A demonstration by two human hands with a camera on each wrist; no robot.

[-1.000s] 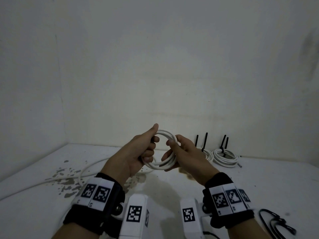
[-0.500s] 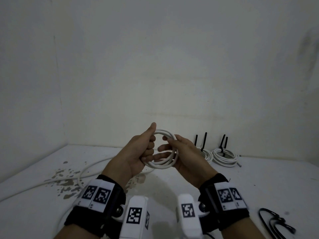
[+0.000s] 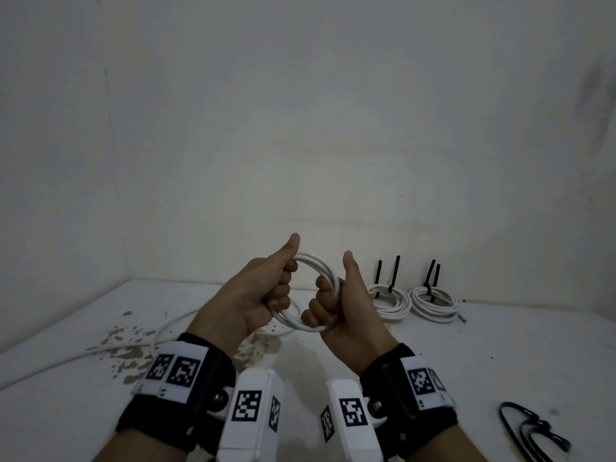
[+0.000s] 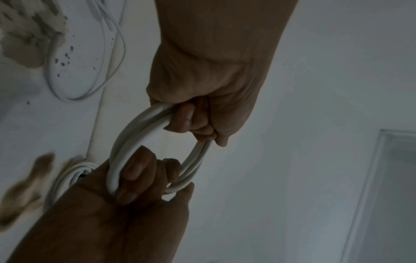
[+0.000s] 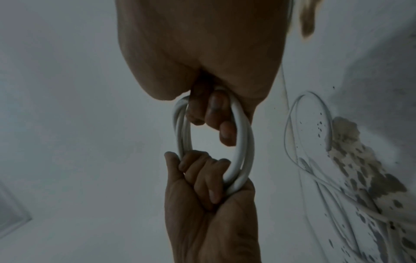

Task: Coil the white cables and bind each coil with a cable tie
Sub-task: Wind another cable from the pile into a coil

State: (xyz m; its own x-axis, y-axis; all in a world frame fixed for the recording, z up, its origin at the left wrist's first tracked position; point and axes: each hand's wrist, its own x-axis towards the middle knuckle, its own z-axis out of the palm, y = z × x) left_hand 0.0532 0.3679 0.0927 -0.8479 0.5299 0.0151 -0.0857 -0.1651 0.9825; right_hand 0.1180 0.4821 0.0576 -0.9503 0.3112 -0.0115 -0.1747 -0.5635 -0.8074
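Observation:
I hold a small coil of white cable (image 3: pixel 313 261) upright above the white table (image 3: pixel 466 355). My left hand (image 3: pixel 266 291) grips its left side in a fist with the thumb up. My right hand (image 3: pixel 330 301) grips the right side, fingers curled through the loop and thumb up. The left wrist view shows the left hand (image 4: pixel 202 80) at the top, the coil (image 4: pixel 135 133) below it and the right hand (image 4: pixel 135 204) underneath. In the right wrist view the right hand (image 5: pixel 202 53) is above the coil (image 5: pixel 244 142) and the left hand (image 5: pixel 202 213) below. A loose white cable (image 3: pixel 166 331) lies on the table.
Two coils bound with black ties (image 3: pixel 388 300) (image 3: pixel 433 303) lie by the back wall at the right. Loose black cable ties (image 3: pixel 530 431) lie at the front right. Patches of chipped paint (image 3: pixel 130 348) mark the table's left side. Walls close the back and left.
My right hand has moved from pinching the coil's top to a full grip on its right side, thumb raised. The left hand has kept its grip on the coil.

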